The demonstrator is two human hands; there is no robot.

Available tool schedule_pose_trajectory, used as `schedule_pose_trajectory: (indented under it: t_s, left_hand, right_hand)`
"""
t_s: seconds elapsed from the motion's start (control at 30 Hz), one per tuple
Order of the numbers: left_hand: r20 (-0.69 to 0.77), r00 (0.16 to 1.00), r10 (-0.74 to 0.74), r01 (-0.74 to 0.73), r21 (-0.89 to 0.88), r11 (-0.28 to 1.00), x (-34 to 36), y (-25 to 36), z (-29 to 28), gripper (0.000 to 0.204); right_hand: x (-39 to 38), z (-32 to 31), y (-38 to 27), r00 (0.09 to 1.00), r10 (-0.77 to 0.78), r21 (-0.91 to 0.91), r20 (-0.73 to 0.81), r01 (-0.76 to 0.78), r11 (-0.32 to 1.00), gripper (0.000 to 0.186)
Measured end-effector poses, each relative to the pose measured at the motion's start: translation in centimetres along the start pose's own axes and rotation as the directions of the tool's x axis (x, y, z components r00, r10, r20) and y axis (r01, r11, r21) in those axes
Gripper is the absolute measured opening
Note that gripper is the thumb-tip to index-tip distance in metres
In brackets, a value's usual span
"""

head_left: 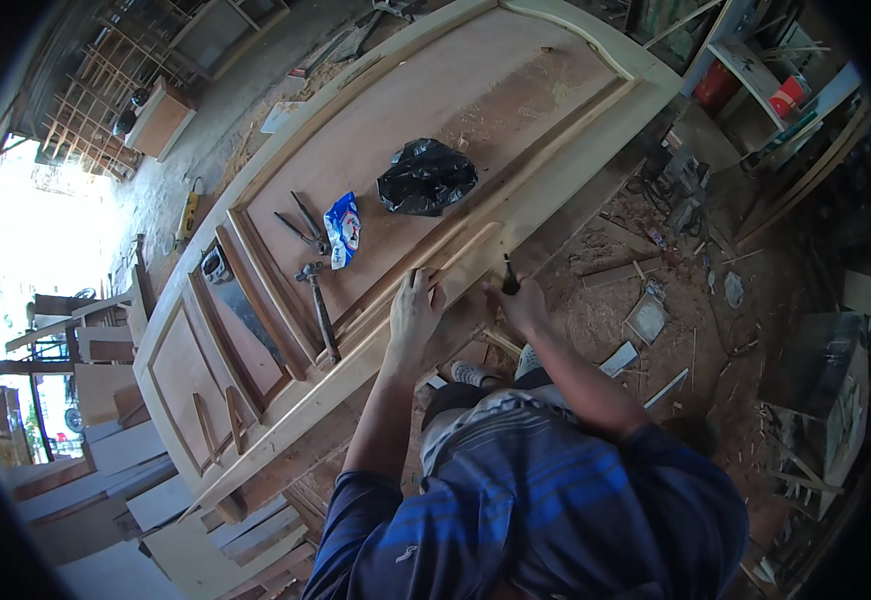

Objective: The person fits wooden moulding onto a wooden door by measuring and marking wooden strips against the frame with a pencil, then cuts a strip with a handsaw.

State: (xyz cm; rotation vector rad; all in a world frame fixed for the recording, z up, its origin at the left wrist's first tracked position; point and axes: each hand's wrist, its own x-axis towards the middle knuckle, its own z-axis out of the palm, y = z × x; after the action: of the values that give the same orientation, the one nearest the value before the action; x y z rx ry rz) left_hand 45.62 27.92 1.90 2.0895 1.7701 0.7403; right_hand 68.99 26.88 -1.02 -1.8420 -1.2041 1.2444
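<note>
A large arched wooden panel [595,130] with raised framing lies in front of me. On its near edge, my left hand [416,310] has its fingers curled over a pale wooden strip [472,250]. My right hand [521,305], just beyond that edge, is closed round a slim dark-handled tool [509,276] that points upward; its exact kind is unclear. Left of my left hand lies a hammer [321,312], its head away from me. Pincers [305,225], a blue and white packet [342,230] and a crumpled black plastic bag [425,178] lie on the panel farther off.
Two short wooden sticks [235,420] and a dark metal tool [217,267] lie on the panel's left part. Offcuts and shavings cover the floor [595,310] at right. Stacked boards [135,450] stand at lower left, and a shelf [745,75] at upper right.
</note>
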Motion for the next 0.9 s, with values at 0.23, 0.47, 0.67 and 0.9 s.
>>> schedule_pose_trajectory:
  t_s: [0.23,0.47,0.67,0.9]
  left_hand:
    - [0.191,0.981,-0.029,0.068,-0.201,0.977,0.1,-1.1,-1.9,0.042]
    - [0.267,0.961,-0.072,0.125,-0.189,0.974,0.3,-2.7,-0.3,0.055]
    - [0.250,0.967,-0.056,0.093,-0.139,0.986,0.0,-2.6,0.8,0.052]
    - [0.127,0.992,0.002,-0.005,0.022,1.000,0.0,-2.6,1.2,0.045]
  right_hand:
    - [0.9,5.7,-2.5,0.999,0.022,0.055,0.031,-0.024,0.998,0.052]
    - [2.0,5.6,-3.3,0.989,0.005,0.103,0.148,-0.020,0.994,0.041]
    - [5.3,1.0,-0.3,0.971,-0.205,-0.109,-0.124,0.192,0.975,0.029]
    - [12.5,-4.8,-1.8,0.948,-0.211,-0.020,0.239,0.222,0.975,0.031]
